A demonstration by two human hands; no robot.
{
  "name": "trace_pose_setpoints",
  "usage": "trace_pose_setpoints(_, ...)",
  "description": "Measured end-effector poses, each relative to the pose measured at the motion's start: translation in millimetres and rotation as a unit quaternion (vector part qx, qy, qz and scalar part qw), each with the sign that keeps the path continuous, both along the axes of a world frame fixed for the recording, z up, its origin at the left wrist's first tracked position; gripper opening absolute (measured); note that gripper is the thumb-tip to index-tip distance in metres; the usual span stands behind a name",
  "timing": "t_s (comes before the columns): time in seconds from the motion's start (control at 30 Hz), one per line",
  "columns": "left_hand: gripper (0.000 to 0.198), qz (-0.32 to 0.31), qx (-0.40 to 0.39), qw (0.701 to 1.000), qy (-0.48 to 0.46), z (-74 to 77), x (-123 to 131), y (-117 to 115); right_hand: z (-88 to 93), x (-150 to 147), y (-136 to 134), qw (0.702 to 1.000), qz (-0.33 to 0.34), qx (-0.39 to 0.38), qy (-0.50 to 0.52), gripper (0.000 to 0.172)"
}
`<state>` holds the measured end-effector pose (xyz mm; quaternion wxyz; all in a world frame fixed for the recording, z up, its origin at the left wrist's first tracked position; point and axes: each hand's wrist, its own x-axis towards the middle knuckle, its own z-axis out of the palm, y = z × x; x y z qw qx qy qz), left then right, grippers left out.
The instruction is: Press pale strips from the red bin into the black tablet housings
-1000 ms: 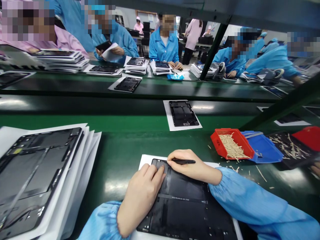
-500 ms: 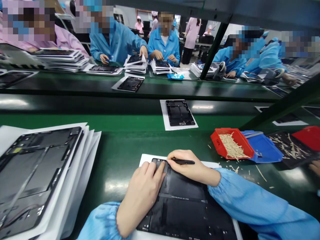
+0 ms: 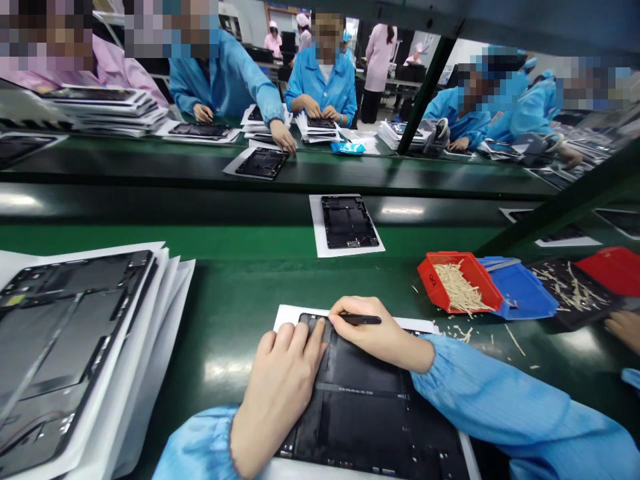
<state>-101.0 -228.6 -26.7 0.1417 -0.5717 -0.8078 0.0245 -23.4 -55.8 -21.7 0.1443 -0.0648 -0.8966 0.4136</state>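
A black tablet housing [image 3: 365, 427] with its inner side up lies on white sheets at the lower middle. My left hand [image 3: 287, 373] rests over its left side, holding nothing, fingers stretched forward and the index fingertip pressing near the top left corner. Just right of that fingertip, my right hand [image 3: 373, 333] pinches a slim black pen-like tool [image 3: 361, 319]. The tool's working end is at the housing's top edge, hidden by my fingers, so I cannot tell what it touches.
A stack of tablet housings [image 3: 65, 347] with white paper stands at left. A red bin [image 3: 427, 287] of thin beige strips adjoins a blue tray [image 3: 535, 297] at right. Another housing [image 3: 349, 223] lies ahead on paper. A green post [image 3: 565, 200] slants at right; co-workers sit opposite.
My hands stay at the housing's top edge with little movement. The view has shifted slightly. Across the line, a co-worker's hand has reached down to a housing on paper.
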Motion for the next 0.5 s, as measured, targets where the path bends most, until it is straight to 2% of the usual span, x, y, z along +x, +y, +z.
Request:
trace_pose_setpoints(0.17, 0.038, 0.002, -0.001, 1.0, -0.007, 1.1, -0.2, 0.3, 2.0, 1.9, -5.3, 0.996, -0.054, 0.067, 0.004, 0.013)
trace_pose_setpoints(0.37, 0.039, 0.002, 0.009, 1.0, -0.016, 1.5, -2.2, -0.1, 4.3, 11.1, 3.9, 0.997, -0.071, 0.009, 0.012, 0.015)
trace_pose_setpoints(0.5, 0.039, -0.055, 0.02, 0.998, -0.037, -1.8, -5.0, -3.0, 4.1, 17.4, 10.1, 0.999, -0.051, -0.004, 0.015, 0.012)
